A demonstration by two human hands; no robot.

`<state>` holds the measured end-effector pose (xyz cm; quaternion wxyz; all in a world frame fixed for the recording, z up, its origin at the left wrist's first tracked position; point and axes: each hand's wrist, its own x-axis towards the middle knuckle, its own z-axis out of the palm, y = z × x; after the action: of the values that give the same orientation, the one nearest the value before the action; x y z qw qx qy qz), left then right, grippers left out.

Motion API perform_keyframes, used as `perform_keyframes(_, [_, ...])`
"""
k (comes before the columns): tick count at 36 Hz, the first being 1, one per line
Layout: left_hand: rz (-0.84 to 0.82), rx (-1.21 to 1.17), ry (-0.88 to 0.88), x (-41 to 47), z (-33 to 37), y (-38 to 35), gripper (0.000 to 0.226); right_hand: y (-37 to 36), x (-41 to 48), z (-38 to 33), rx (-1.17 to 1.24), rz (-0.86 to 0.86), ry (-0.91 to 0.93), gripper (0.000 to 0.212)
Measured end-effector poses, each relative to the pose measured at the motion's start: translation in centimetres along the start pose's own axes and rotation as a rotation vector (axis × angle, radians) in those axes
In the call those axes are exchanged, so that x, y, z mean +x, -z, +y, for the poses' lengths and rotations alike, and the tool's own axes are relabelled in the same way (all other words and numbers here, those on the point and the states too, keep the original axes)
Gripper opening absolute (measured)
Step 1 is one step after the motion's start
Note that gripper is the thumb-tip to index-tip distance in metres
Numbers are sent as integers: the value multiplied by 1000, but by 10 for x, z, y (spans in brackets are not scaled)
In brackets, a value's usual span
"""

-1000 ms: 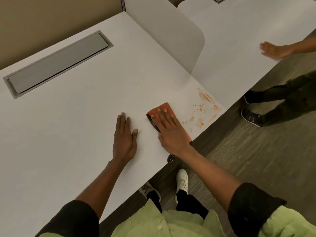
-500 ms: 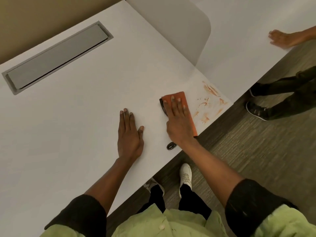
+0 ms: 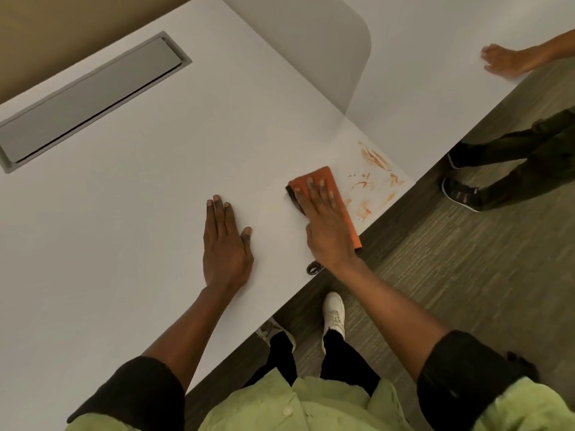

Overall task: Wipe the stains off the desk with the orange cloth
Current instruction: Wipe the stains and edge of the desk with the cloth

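Note:
My right hand (image 3: 325, 225) presses flat on the folded orange cloth (image 3: 323, 177), which lies on the white desk (image 3: 140, 213) near its front edge. Orange-brown stains (image 3: 373, 178) streak the desk's right corner, just to the right of the cloth. The cloth's near end reaches the desk edge. My left hand (image 3: 224, 244) rests flat on the desk to the left of the cloth, fingers together, holding nothing.
A grey cable hatch (image 3: 90, 98) is set into the desk at the far left. A rounded divider panel (image 3: 311, 48) stands behind the stains. Another person's hand (image 3: 504, 60) rests on the neighbouring desk, their legs (image 3: 513, 163) on the floor beside it. A small dark object (image 3: 314, 268) sits at the desk edge.
My right hand has slid the cloth to the right, closer to the stains. My left hand has stayed flat on the desk. The view has shifted slightly.

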<state>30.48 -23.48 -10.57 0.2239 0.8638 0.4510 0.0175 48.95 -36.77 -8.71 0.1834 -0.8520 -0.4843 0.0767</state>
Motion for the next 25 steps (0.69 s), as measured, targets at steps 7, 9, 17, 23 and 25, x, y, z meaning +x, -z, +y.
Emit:
perform_keyframes(7, [-5, -28, 23, 0, 1, 0, 71, -16, -76, -31, 104, -55, 204, 88])
perform_keyframes(9, [-2, -29, 19, 0, 2, 0, 72, -14, -65, -19, 94, -46, 203, 89])
perform_keyframes(17, [20, 1, -2, 0, 4, -1, 69, -3, 27, 12, 5, 110, -70, 77])
perform_keyframes(23, [77, 14, 15, -1, 10, -6, 67, -32, 0, -47, 106, 77, 71, 84])
perform_keyframes(25, [79, 6, 13, -2, 9, -7, 68, -31, 12, -44, 104, 74, 119, 83])
